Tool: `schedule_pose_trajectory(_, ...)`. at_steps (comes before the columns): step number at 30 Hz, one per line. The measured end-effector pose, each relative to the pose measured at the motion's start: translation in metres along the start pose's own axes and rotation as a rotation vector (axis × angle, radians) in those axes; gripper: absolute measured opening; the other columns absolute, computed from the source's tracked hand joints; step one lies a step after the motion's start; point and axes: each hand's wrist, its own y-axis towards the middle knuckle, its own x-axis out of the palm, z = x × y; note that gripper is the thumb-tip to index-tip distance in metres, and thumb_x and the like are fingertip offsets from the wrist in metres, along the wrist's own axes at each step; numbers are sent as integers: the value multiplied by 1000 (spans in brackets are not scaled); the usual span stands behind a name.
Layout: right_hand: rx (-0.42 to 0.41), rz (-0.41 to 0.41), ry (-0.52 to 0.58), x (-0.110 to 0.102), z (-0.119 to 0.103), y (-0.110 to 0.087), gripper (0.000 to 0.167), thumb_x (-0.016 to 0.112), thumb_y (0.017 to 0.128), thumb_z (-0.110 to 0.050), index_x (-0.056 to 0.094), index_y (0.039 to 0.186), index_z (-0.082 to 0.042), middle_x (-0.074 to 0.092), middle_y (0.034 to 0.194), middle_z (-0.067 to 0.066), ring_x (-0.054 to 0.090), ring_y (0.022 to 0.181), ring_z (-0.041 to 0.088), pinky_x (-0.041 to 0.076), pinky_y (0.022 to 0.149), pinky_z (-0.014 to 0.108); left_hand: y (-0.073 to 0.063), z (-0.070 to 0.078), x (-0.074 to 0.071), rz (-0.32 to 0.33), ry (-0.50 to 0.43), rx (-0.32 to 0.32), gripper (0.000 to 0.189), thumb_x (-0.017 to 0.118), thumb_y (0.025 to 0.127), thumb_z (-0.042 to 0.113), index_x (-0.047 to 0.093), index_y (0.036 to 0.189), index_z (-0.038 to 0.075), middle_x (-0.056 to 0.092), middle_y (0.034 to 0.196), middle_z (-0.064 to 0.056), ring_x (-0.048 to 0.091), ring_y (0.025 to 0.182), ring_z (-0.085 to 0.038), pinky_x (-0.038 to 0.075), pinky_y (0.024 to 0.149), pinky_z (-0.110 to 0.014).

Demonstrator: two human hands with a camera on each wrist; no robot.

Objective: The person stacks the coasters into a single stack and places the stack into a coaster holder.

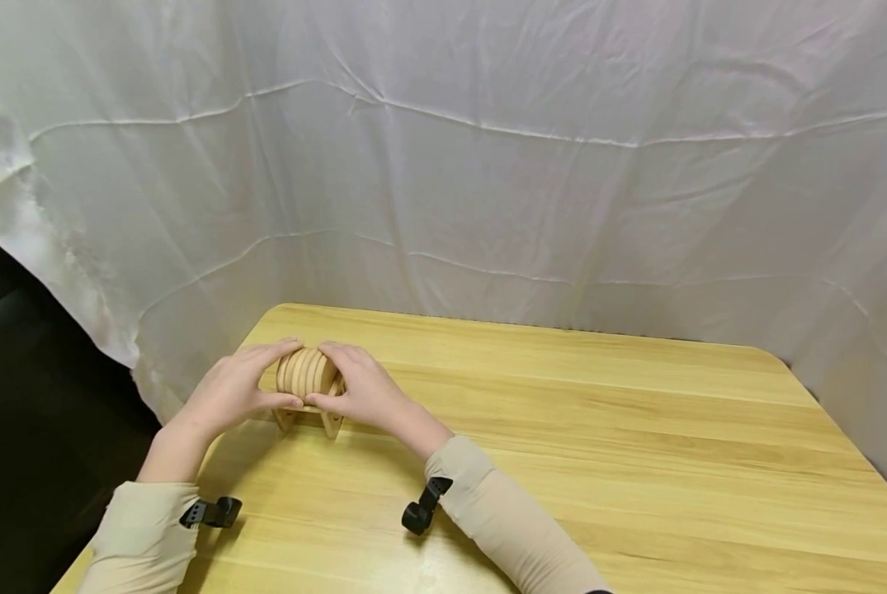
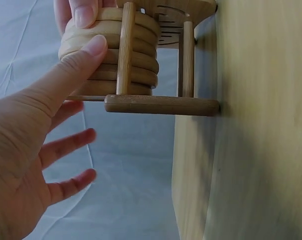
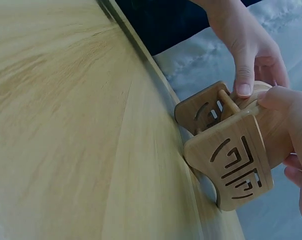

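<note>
A stack of round wooden coasters (image 1: 304, 374) stands on edge in a small wooden rack (image 1: 330, 423) at the table's left side. My left hand (image 1: 228, 391) grips the stack from the left, thumb on the near side and index finger over the top. From the right, my right hand (image 1: 366, 391) holds the other end in the same way. In the left wrist view, the left thumb lies across several coasters (image 2: 145, 60), while other left fingers spread free below. The right wrist view shows the rack's cut-out end panel (image 3: 233, 162) beside the right hand's coaster (image 3: 276, 132).
The light wood table (image 1: 599, 445) extends to the right of the rack. A pale curtain (image 1: 488, 181) hangs behind it and along the left. A dark area (image 1: 35, 429) lies beyond the table's left edge. Each sleeve carries a black wrist mount (image 1: 426, 505).
</note>
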Motion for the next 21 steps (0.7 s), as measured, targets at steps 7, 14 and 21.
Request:
schedule_pose_trajectory(7, -48, 9, -93, 2, 0, 1, 77, 67, 88, -50, 41, 148, -9, 47, 151, 6, 46, 139, 23, 35, 118, 33, -2, -1, 2, 88, 38, 71, 84, 89, 63, 35, 56, 136, 9, 62, 134, -15, 60, 117, -38, 47, 91, -64)
schedule_pose_trajectory(14, -62, -34, -202, 2, 3, -3, 74, 62, 90, -52, 44, 145, -6, 51, 147, 10, 46, 139, 24, 32, 120, 35, 0, 1, 7, 3, 22, 50, 79, 84, 69, 40, 57, 137, 10, 63, 132, -15, 59, 119, -39, 43, 97, -66)
schedule_pose_trajectory(21, -66, -33, -252, 2, 6, -5, 72, 60, 90, -53, 47, 142, -5, 55, 143, 10, 48, 137, 24, 33, 120, 34, 3, 1, 11, -83, -9, 10, 77, 77, 76, 46, 53, 140, 10, 61, 134, -18, 55, 124, -41, 39, 100, -69)
